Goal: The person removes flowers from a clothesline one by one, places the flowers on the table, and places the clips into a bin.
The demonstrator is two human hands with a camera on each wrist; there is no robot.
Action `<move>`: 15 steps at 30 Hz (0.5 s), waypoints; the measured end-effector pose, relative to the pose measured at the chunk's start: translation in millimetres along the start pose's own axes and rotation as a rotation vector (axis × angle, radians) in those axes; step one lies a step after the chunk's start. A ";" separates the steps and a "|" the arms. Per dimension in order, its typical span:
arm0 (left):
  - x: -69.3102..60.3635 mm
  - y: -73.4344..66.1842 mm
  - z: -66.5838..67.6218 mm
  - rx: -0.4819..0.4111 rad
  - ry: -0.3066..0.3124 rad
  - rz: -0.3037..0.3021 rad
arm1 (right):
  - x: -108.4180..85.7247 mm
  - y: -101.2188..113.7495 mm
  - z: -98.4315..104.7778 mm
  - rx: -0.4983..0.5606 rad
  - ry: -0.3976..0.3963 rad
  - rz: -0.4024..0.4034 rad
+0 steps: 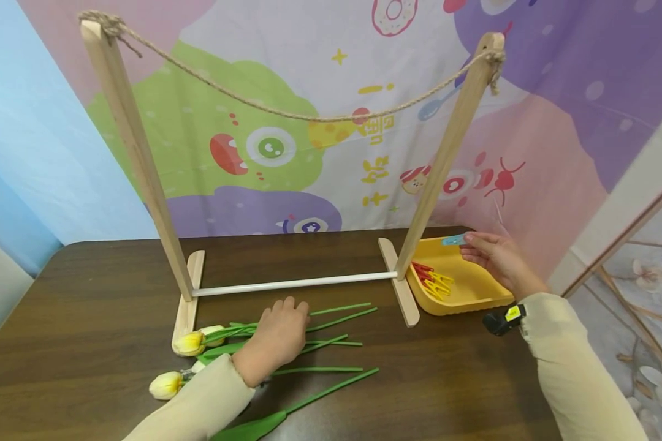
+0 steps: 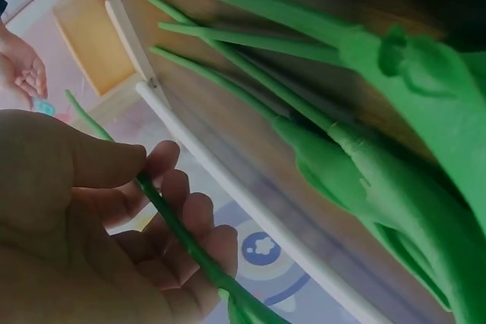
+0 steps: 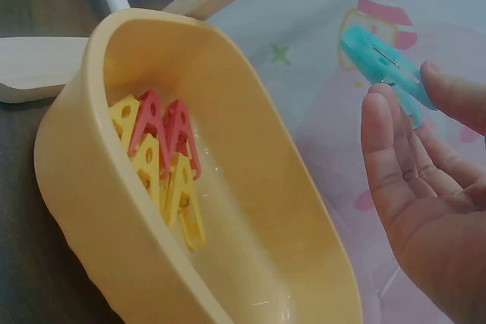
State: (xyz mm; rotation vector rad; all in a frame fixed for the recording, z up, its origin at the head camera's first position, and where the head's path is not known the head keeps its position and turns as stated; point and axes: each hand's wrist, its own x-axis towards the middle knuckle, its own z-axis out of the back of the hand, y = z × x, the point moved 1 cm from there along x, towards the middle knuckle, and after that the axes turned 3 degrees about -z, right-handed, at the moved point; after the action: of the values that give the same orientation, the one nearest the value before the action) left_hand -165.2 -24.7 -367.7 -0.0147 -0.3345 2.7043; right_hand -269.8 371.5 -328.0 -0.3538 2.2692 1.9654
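My left hand (image 1: 280, 334) pinches the green stem (image 2: 178, 229) of an artificial tulip between thumb and fingers, low over the table. Around it lie several more tulips, with yellow-white heads (image 1: 167, 385) to the left and stems (image 1: 331, 392) pointing right; the hand and sleeve hide parts of them. My right hand (image 1: 493, 257) holds a light-blue clothespin (image 3: 383, 66) between thumb and fingertips, above the yellow bin (image 1: 474, 285). Inside that bin, red clothespins (image 3: 149, 123) and yellow clothespins (image 3: 182, 195) lie together at its left end.
Behind the tulips stands a wooden frame with a left post (image 1: 138, 153), a right post (image 1: 447, 153) and a white bottom rod (image 1: 298, 283). A twine rope (image 1: 309, 117) sags between the post tops. A patterned cloth (image 1: 303, 73) hangs behind the brown table (image 1: 88, 300).
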 end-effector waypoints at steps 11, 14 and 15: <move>1.9 5.9 -8.2 0.008 0.061 -0.007 | 11.6 -13.7 -5.0 -0.079 -0.061 -0.024; 1.8 5.6 -9.0 -0.005 0.074 -0.002 | 14.7 -17.9 -4.8 -0.096 -0.061 -0.047; 2.0 5.4 -9.0 -0.010 0.080 0.002 | 16.0 -19.3 -4.5 -0.107 -0.062 -0.056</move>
State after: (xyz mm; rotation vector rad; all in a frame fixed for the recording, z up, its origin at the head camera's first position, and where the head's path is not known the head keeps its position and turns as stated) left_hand -168.7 -26.6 -377.7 -0.1260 -0.3241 2.6951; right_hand -280.1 363.0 -349.7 -0.3577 2.0989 2.0452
